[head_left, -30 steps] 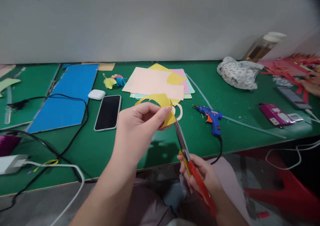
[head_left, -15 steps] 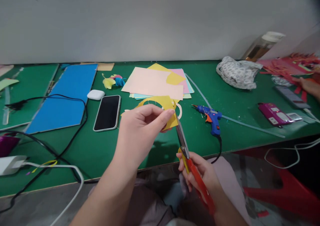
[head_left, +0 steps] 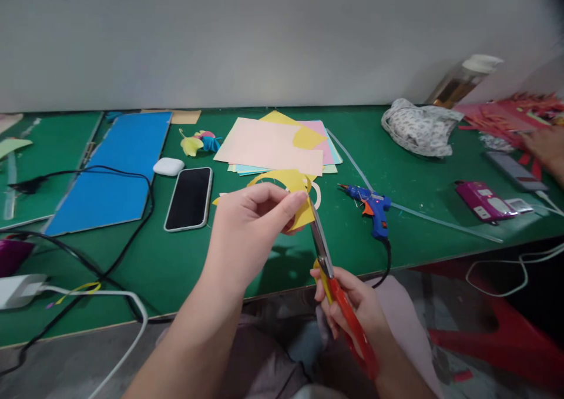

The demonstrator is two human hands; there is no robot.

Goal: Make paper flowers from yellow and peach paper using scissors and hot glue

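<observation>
My left hand [head_left: 255,228] pinches a piece of yellow paper [head_left: 288,180] between thumb and fingers, above the table's front half. Rounded pieces are cut out of the paper, and a thin curl stands at its right edge. In my right hand [head_left: 352,302] are red-handled scissors [head_left: 350,319], the fingers wrapped round the handles. Their blades point up and away from me and meet the paper's lower right edge, close to my left thumb. Part of the paper is hidden behind my left hand.
Paper sheets [head_left: 259,143] lie at the back. A blue glue gun [head_left: 374,211] with its cord is to the right, a phone [head_left: 189,199] and a blue board [head_left: 118,175] to the left. Black cables [head_left: 150,193] cross the left side. Another person's hand [head_left: 546,149] is at far right.
Both my hands and the scissors stay almost still. The yellow paper shifts slightly at its left part. The other person's hand at far right has moved a little.
</observation>
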